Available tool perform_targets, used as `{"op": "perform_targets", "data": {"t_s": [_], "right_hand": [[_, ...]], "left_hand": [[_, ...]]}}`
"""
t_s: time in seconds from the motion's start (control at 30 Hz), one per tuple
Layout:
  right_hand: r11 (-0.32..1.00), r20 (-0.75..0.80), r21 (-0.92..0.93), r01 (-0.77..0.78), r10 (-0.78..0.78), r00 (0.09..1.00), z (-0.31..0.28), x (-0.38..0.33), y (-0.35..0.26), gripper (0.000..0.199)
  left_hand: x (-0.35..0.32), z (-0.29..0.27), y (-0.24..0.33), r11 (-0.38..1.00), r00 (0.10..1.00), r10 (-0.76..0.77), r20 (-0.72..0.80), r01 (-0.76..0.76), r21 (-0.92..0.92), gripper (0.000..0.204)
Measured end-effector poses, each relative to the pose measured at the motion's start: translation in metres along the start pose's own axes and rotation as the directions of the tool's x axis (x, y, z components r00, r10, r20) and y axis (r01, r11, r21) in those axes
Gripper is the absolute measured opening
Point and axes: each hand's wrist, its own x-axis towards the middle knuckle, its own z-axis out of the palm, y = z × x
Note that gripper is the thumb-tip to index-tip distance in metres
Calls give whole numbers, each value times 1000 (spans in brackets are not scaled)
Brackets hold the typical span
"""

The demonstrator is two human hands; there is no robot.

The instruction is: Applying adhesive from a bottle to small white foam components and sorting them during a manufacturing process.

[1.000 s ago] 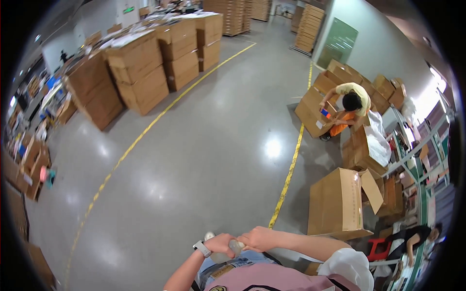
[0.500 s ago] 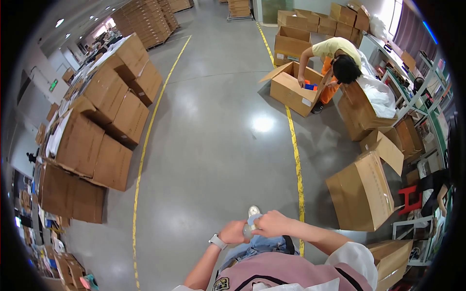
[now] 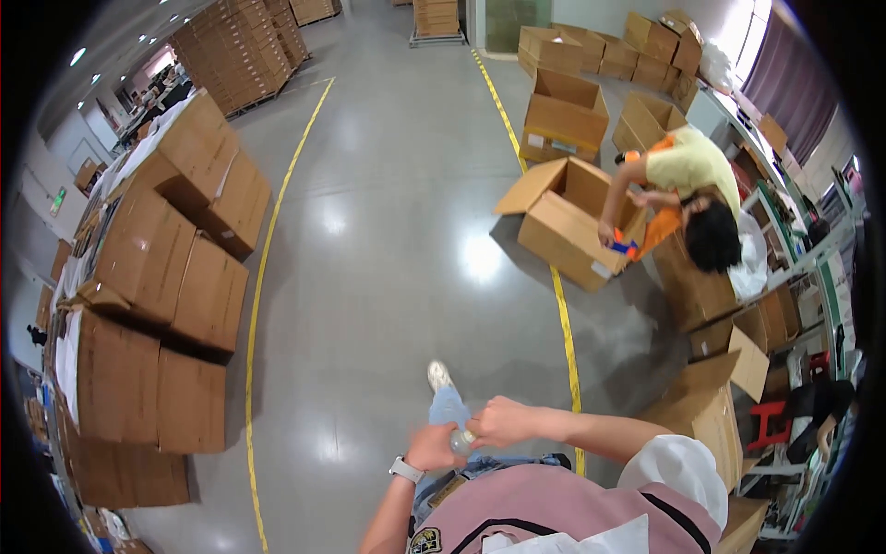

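Note:
In front of my waist, both hands are closed on a small see-through bottle [image 3: 459,442]. My left hand [image 3: 431,448], with a pale watch on its wrist, wraps round the body of the bottle. From the other side, my right hand [image 3: 503,422] pinches at the bottle's end, where the fingers hide what looks like a cap. Below the hands, my white shoe [image 3: 439,374] steps on the grey floor.
Stacked brown cartons [image 3: 129,379] line the left side, beyond a yellow floor line [image 3: 251,369]. At the right, a person in a yellow shirt [image 3: 692,166] bends over an open carton [image 3: 572,245], holding a blue-and-orange thing. Another open carton [image 3: 697,406] stands near my right arm.
I have walked forward; the cartons and the person are nearer. The person has lifted the blue-and-orange thing toward the carton's edge. Both my hands stay on the bottle.

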Motion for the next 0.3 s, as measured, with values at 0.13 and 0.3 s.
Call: {"op": "perform_targets", "data": {"t_s": [0.13,0.3], "right_hand": [[998,-73,-54,34,-38,997,-104,68,96,32],[962,-166,-271,31,-78,983,-210,137,213,38]], "left_hand": [[124,-122,-18,934,969,209,135,-157,-322,50],[269,-271,-6,887,866,264,425,-45,-460,53]]}}
